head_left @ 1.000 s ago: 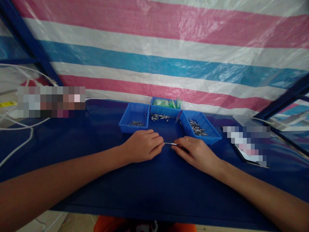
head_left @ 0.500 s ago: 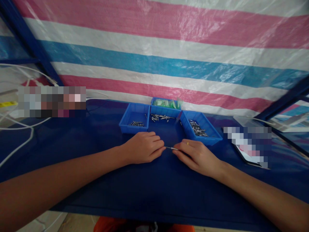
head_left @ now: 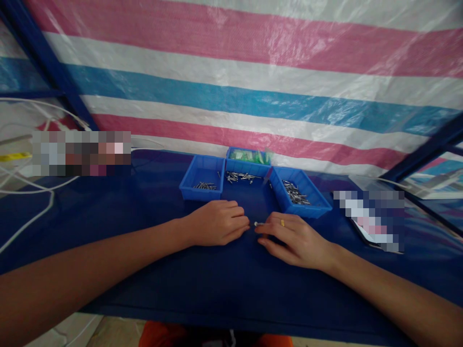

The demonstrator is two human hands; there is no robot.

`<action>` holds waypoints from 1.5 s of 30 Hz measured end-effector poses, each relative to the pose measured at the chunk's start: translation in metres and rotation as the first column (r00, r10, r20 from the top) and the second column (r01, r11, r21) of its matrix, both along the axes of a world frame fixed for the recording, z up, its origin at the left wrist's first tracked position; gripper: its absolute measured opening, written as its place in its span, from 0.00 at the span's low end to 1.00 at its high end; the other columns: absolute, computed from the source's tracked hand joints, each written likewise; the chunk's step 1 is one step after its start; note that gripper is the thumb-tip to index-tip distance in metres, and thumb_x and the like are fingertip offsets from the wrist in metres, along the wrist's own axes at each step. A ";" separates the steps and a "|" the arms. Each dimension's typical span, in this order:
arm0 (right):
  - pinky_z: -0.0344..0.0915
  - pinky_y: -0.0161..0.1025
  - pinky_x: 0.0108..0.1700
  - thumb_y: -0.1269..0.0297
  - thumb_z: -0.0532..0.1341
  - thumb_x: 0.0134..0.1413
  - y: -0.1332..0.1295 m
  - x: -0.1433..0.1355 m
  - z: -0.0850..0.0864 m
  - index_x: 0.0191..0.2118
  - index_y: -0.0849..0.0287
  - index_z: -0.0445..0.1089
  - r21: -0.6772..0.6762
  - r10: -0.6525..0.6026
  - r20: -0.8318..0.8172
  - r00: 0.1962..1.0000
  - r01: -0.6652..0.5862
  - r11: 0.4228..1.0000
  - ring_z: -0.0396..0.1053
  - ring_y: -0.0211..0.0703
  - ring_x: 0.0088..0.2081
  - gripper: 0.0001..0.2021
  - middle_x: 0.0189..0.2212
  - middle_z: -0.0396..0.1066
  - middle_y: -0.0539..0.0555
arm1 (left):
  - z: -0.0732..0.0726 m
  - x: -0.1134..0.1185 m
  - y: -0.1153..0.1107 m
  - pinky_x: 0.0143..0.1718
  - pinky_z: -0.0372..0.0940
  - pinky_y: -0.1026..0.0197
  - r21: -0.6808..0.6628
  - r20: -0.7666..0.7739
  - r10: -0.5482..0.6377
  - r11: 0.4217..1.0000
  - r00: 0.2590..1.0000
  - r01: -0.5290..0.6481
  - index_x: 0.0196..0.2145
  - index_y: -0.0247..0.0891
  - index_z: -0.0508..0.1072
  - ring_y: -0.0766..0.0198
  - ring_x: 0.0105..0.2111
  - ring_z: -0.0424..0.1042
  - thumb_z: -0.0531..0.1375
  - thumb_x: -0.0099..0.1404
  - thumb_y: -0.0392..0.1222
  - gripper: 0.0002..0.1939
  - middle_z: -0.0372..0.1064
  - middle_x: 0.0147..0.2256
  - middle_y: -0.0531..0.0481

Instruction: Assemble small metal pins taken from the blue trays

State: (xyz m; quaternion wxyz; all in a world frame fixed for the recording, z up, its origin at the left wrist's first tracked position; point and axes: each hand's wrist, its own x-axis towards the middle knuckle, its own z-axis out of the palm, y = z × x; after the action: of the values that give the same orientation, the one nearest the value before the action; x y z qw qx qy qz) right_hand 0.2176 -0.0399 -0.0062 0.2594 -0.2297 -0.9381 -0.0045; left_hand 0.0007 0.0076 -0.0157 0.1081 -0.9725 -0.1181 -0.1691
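Rivet [head_left: 256, 224] at frame centre, held in the right hand [head_left: 296, 239]; left hand [head_left: 221, 224] curled narrow, contents unclear. Loose rivets [head_left: 240, 177] lie above on the worktop [head_left: 217, 284], more in left and right trays [head_left: 200, 194]; how much is finished cannot be told

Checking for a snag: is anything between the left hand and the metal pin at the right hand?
Nothing visible stands between the left hand and the metal pin, just a narrow gap; the right hand is beyond the pin.
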 end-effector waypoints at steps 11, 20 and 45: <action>0.64 0.34 0.30 0.70 0.55 0.57 -0.002 0.001 0.003 0.41 0.60 0.63 0.038 -0.059 -0.094 0.994 0.063 0.997 0.67 0.37 0.28 0.06 0.27 0.70 0.52 | -0.001 -0.001 0.000 0.34 0.58 0.61 -0.012 0.003 0.007 1.000 1.000 -0.007 0.36 0.36 0.70 0.64 0.31 0.63 0.46 0.69 0.41 0.15 0.67 0.30 0.49; 0.64 0.33 0.30 0.69 0.56 0.58 -0.001 0.001 0.004 0.39 0.60 0.64 0.049 -0.085 -0.094 0.992 0.090 0.995 0.67 0.36 0.28 0.04 0.26 0.70 0.51 | -0.001 0.000 0.000 0.33 0.58 0.61 -0.009 -0.001 0.019 1.000 1.000 -0.019 0.35 0.35 0.71 0.64 0.31 0.63 0.46 0.69 0.41 0.15 0.67 0.29 0.49; 0.65 0.33 0.30 0.68 0.53 0.59 0.003 0.001 -0.002 0.40 0.60 0.65 -0.101 -0.286 -0.049 0.957 0.280 0.955 0.69 0.38 0.28 0.06 0.26 0.70 0.51 | 0.005 -0.002 -0.003 0.33 0.58 0.64 -0.035 0.147 0.135 0.991 0.980 -0.131 0.33 0.34 0.68 0.66 0.29 0.63 0.44 0.70 0.40 0.15 0.65 0.29 0.50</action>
State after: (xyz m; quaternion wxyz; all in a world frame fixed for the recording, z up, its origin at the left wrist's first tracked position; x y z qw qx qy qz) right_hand 0.2189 -0.0371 -0.0083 0.2746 -0.3737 -0.8859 0.0095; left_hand -0.0008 0.0042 -0.0107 0.0976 -0.9484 -0.1927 -0.2322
